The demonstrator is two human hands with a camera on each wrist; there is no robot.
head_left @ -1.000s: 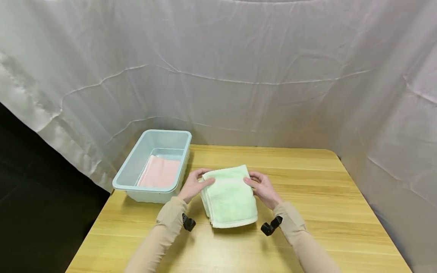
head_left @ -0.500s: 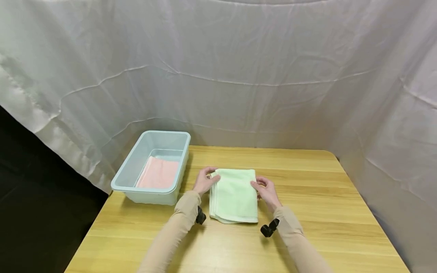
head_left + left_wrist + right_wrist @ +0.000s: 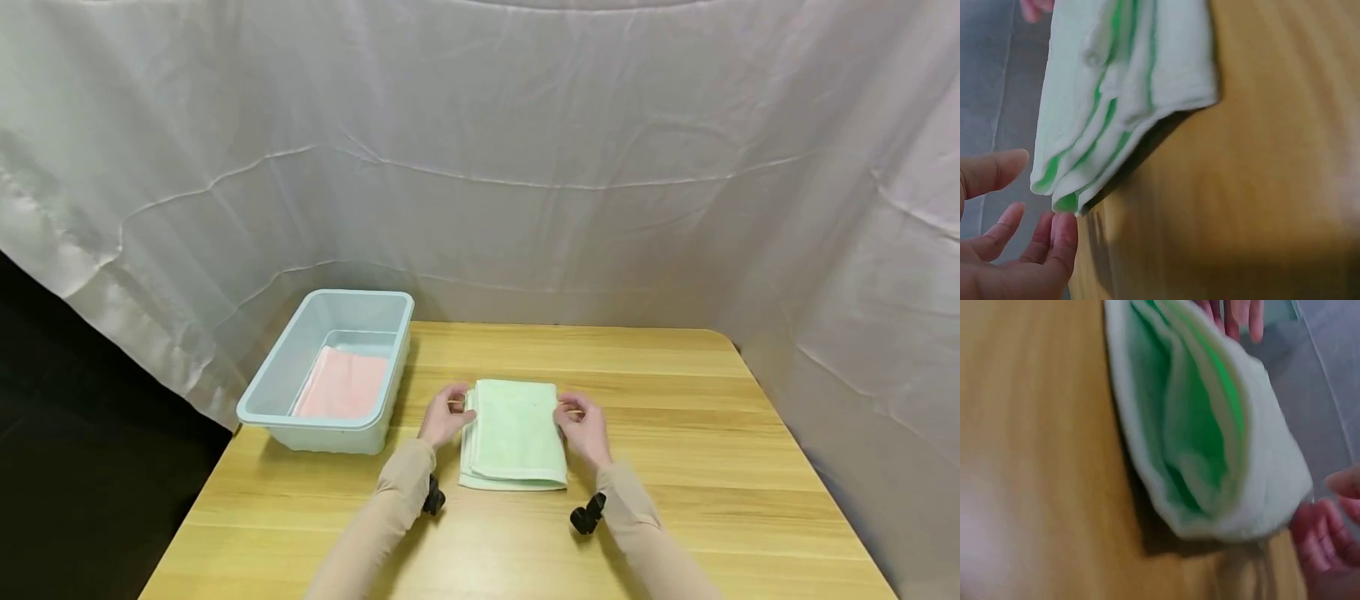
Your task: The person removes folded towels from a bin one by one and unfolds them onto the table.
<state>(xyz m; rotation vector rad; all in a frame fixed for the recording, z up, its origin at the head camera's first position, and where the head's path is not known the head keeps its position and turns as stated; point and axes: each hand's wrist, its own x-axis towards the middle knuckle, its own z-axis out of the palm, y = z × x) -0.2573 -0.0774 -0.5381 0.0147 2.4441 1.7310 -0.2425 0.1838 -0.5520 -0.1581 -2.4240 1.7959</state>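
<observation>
A pale green towel (image 3: 517, 429), folded into a layered rectangle, lies on the wooden table between both hands. Its stacked white-edged layers (image 3: 1116, 100) show in the left wrist view. On the right side the folds (image 3: 1210, 444) gape a little. My left hand (image 3: 446, 414) is at the towel's upper left corner, thumb and fingers spread apart; the fingertips (image 3: 1065, 228) are at or very near the corner, contact uncertain. At the upper right corner is my right hand (image 3: 585, 427), its thumb (image 3: 1344, 482) parted from the fingers and no cloth visibly pinched.
To the left stands a light blue plastic bin (image 3: 251, 410) with a folded pink towel (image 3: 345, 385) inside. Grey curtains (image 3: 525, 208) hang behind and beside the wooden table (image 3: 675, 467). Dark cloth (image 3: 90, 467) covers the far left.
The green towel, held tilted in both hands a second ago, came down square and flat on the table. Both hands have since loosened at its upper corners.
</observation>
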